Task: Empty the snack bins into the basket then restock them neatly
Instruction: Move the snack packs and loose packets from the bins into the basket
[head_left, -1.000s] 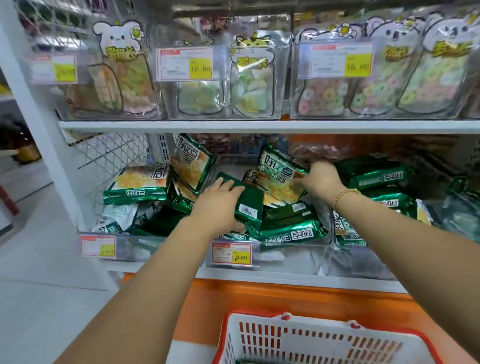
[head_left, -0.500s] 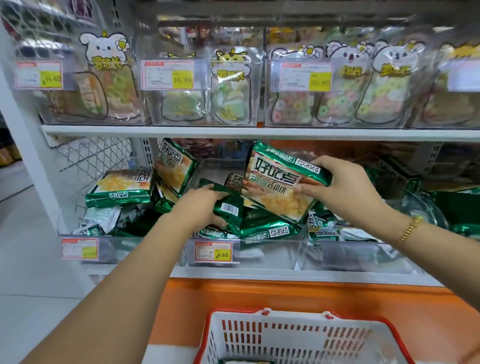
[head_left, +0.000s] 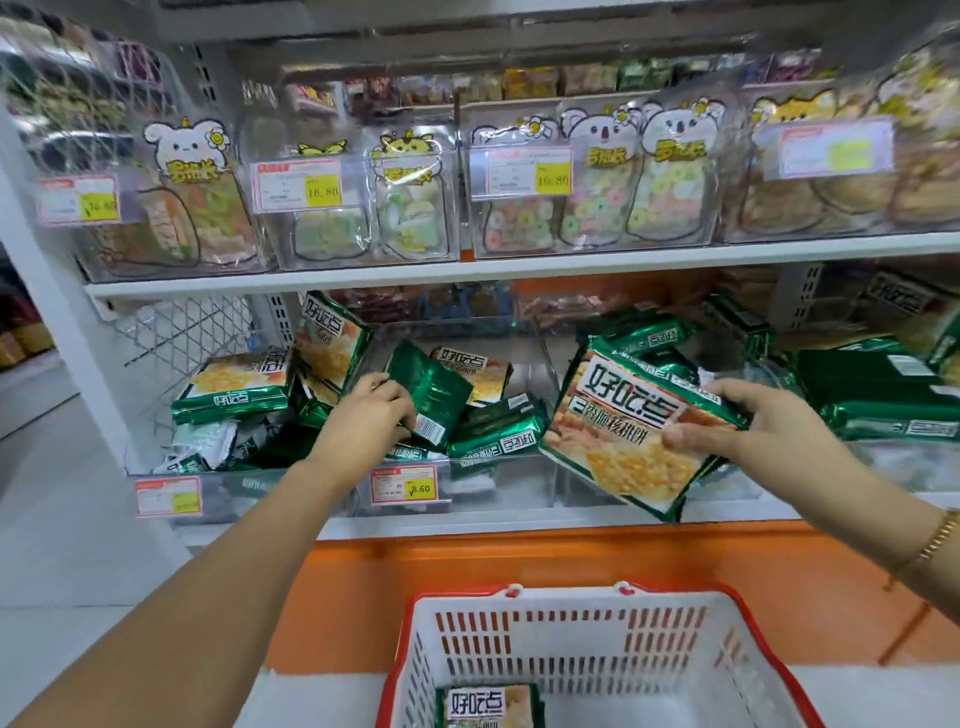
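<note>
Store shelving fills our view: an upper shelf (head_left: 467, 270) of clear candy pouches, and under it a row of clear bins (head_left: 498, 480) heaped with green snack packs (head_left: 234, 387). At 9 o'clock of the middle bin, our left hand (head_left: 371, 415) has its fingers (head_left: 382, 384) curled round the edge of the left pack (head_left: 436, 384), which lies back-up in the bin with its barcode showing. At 3 o'clock, our right hand (head_left: 769, 421) pinches the right pack (head_left: 623, 441) by its right edge, thumb under and the rest on top. That pack hangs tilted, face towards us, just in front of the bins. At 6 o'clock the red-rimmed basket (head_left: 519, 595) waits below the shelf with one pack (head_left: 488, 706) already in it.

We judge these packs light, with slick, crinkly foil that slides easily on its neighbours. The biscuits inside look brittle, so a hard squeeze could break them. We would hold each pack flat by an edge or sealed end and lower it into the basket rather than drop it.
</note>
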